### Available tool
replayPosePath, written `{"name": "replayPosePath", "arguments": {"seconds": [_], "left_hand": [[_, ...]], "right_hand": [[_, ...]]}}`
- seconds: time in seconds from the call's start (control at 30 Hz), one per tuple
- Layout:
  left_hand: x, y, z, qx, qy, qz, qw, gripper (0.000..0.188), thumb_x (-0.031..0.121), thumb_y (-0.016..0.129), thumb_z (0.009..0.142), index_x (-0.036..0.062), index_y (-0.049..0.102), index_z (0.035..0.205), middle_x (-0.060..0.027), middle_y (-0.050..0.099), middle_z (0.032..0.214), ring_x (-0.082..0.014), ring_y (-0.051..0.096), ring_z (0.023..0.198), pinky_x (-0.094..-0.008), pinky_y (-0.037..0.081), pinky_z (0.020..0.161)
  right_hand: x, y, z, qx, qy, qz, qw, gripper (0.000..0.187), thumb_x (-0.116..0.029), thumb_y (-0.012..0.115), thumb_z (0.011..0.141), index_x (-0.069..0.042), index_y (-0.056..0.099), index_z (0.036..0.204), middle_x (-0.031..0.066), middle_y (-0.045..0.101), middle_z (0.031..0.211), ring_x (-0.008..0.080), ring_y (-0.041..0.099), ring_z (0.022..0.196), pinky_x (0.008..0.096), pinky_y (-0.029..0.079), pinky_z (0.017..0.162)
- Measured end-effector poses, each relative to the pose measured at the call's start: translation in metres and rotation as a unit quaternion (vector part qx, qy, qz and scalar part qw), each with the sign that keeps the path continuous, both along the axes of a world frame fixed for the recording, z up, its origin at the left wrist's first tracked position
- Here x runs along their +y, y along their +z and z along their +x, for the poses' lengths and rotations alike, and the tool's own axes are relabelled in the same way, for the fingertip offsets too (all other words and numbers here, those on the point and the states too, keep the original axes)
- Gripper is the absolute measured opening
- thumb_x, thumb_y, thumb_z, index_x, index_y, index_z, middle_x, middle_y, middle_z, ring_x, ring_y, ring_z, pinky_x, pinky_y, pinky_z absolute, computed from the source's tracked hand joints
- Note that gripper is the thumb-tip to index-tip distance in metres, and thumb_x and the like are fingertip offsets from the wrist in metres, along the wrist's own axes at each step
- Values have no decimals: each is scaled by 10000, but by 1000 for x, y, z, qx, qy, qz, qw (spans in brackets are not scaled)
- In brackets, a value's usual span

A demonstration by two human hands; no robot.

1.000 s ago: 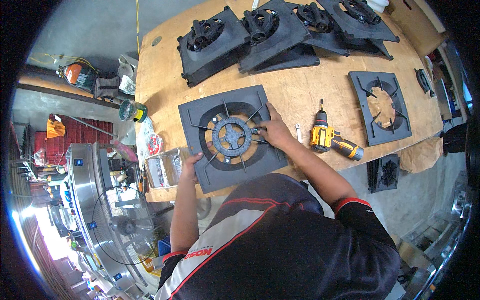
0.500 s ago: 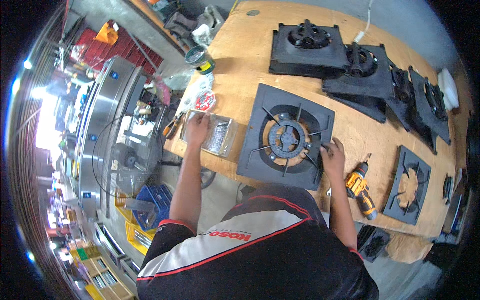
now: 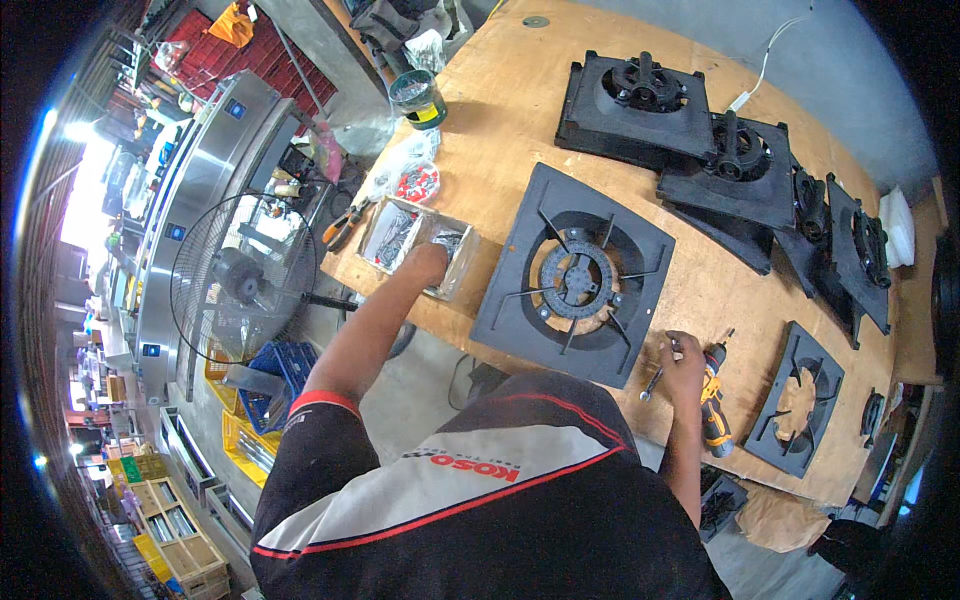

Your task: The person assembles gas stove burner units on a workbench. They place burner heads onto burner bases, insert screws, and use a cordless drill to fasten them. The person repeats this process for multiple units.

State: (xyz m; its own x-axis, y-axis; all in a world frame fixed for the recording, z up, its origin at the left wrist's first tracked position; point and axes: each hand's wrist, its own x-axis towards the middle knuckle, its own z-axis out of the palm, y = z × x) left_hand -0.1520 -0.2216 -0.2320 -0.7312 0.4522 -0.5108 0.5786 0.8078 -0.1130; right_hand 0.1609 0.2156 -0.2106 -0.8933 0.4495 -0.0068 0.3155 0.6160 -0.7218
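At the table's near left edge stands a clear box (image 3: 462, 268) with small metal parts in two compartments. My left hand (image 3: 428, 263) reaches into its right compartment; the fingertips are hidden there. A black square gas burner (image 3: 520, 310) with a round head and pan supports lies in front of me. To the right of its near corner my right hand (image 3: 684, 360) is closed with curled fingers, a small dark thing showing at them. A wrench (image 3: 651, 384) is beside these fingers; whether they grip it I cannot tell. A yellow-black cordless drill (image 3: 714, 408) lies against this hand's right side.
Several black burners (image 3: 635, 125) stand along the far right. A smaller black grate (image 3: 797, 400) lies at the right. Left of the burner are a bag of red parts (image 3: 417, 182), a green tin (image 3: 417, 100) and orange-handled pliers (image 3: 342, 228). A fan (image 3: 240, 275) stands off the table's left side.
My left hand has gone from the box's left side into its right compartment, and the left compartment now shows loose parts. My right hand has left the burner's edge and moved nearer, beside the wrench.
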Motion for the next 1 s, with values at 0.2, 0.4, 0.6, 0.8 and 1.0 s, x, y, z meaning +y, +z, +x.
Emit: {"name": "replayPosePath", "arguments": {"seconds": [0.2,0.4,0.6,0.8,1.0], "left_hand": [[3,8,4,-42,37,25,998,197,58,603,726,-43,702,864,-273,675,949,-400,668,926,-467,539,811],[-4,13,5,2,8,31,999,168,65,600,728,-47,703,800,-282,671,908,-401,675,884,-475,544,792],[9,28,22,114,70,67,989,165,79,562,811,15,713,794,-249,688,866,-388,693,807,-467,562,727],[31,73,35,133,103,108,980,147,135,629,795,65,718,888,-216,695,888,-375,686,854,-461,550,765],[8,67,21,97,203,337,914,229,162,720,760,33,713,949,-185,705,845,-310,695,801,-410,550,716]], "right_hand": [[-14,5,0,-18,1,20,1000,274,-161,652,825,-24,663,1062,179,651,1052,344,640,952,400,512,830],[-14,7,2,-3,-9,13,1000,275,-202,659,841,-32,674,1058,181,663,1030,343,652,917,405,514,816],[-8,20,10,22,-18,-33,999,262,-191,663,843,-27,678,1046,177,669,1006,312,662,877,385,520,784],[-1,30,30,10,-67,-21,997,262,-155,672,831,-10,668,1049,184,672,1008,316,662,884,388,523,807],[-10,60,41,-24,-50,43,998,333,-122,645,795,-26,625,1113,197,643,1075,381,616,1008,438,486,903]]}}
